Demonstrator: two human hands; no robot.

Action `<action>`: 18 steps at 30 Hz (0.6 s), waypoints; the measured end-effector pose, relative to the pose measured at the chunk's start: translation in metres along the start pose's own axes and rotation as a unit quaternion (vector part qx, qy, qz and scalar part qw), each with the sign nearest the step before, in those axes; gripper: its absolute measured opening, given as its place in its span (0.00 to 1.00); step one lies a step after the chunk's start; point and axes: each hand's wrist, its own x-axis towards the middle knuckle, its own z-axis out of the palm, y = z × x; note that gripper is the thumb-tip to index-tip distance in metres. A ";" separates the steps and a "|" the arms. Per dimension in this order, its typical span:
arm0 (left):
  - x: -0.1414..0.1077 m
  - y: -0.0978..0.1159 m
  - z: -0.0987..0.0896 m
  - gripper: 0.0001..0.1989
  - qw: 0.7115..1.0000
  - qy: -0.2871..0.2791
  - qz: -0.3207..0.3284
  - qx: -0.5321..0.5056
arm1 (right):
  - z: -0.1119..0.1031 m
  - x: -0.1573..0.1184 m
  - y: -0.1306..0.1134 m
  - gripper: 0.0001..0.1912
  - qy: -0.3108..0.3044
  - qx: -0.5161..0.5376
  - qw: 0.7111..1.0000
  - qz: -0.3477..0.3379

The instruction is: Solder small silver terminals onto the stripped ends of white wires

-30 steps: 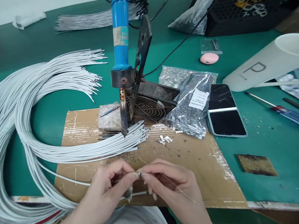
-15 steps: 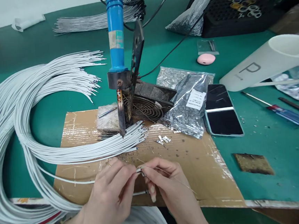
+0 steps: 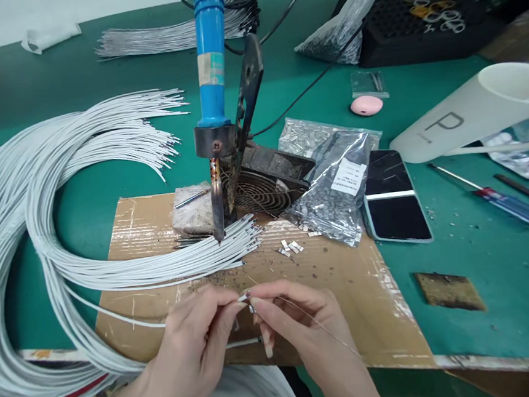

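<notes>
Pinched between the thumb and forefinger of my left hand (image 3: 195, 334) is a white cable (image 3: 242, 298), its tip pointing right. My right hand (image 3: 303, 322) has thumb and forefinger closed at that tip; what lies between them there is mostly hidden. A thin solder wire (image 3: 326, 329) runs through my right hand and trails over the wrist. A small metal piece (image 3: 251, 309) shows under my right fingertips. Above and behind the hands, a blue-handled soldering iron (image 3: 212, 85) hangs tip down in a dark stand, over a bundle of white cables (image 3: 173, 265).
Cardboard (image 3: 367, 313) lies under the hands. Several small metal pieces (image 3: 291, 247) are on it, near a bag of parts (image 3: 334, 198). A phone (image 3: 396, 196), a cup (image 3: 461, 116), a screwdriver (image 3: 500, 199) and a brownish pad (image 3: 449, 290) lie to the right.
The fingers of both hands have shifted slightly at the cable's tip, and the left fingers have straightened a little. The view has moved slightly. Both pinches stay closed.
</notes>
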 end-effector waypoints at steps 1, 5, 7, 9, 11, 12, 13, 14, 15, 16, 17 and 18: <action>0.000 0.000 0.000 0.11 1.000 -0.002 -0.002 -0.004 | 0.001 0.000 0.000 0.12 0.002 0.002 1.000 0.000; 0.000 0.001 0.001 0.11 1.000 -0.005 0.004 -0.009 | 0.004 -0.001 -0.002 0.11 0.007 0.005 1.000 -0.002; 0.000 0.001 0.002 0.11 1.000 -0.004 0.007 -0.012 | 0.005 -0.002 -0.001 0.12 0.011 0.007 1.000 -0.004; -0.001 0.001 0.003 0.12 1.000 -0.005 0.011 -0.020 | 0.003 -0.001 0.001 0.12 0.009 0.019 1.000 -0.002; -0.002 0.000 0.004 0.12 1.000 -0.004 0.014 -0.027 | -0.002 0.003 0.004 0.13 -0.018 0.042 0.999 0.012; -0.002 0.000 0.004 0.11 0.999 -0.004 0.015 -0.029 | -0.005 0.006 0.005 0.14 -0.040 0.056 0.997 0.023; -0.003 -0.001 0.004 0.11 0.999 -0.005 0.016 -0.030 | -0.008 0.009 0.006 0.15 -0.062 0.067 0.995 0.035; -0.003 -0.001 0.004 0.11 0.999 -0.005 0.019 -0.030 | -0.010 0.012 0.006 0.16 -0.082 0.075 0.993 0.048; -0.003 -0.002 0.005 0.10 0.999 -0.006 0.025 -0.029 | -0.012 0.014 0.005 0.16 -0.099 0.078 0.990 0.060; -0.002 -0.002 0.005 0.10 0.999 -0.005 0.031 -0.029 | -0.012 0.015 0.004 0.16 -0.105 0.076 0.989 0.066; -0.002 -0.002 0.005 0.10 0.999 -0.003 0.038 -0.028 | -0.011 0.015 0.003 0.16 -0.098 0.068 0.991 0.064; -0.002 -0.002 0.006 0.10 0.999 0.001 0.039 -0.027 | -0.009 0.013 0.002 0.16 -0.083 0.054 0.993 0.056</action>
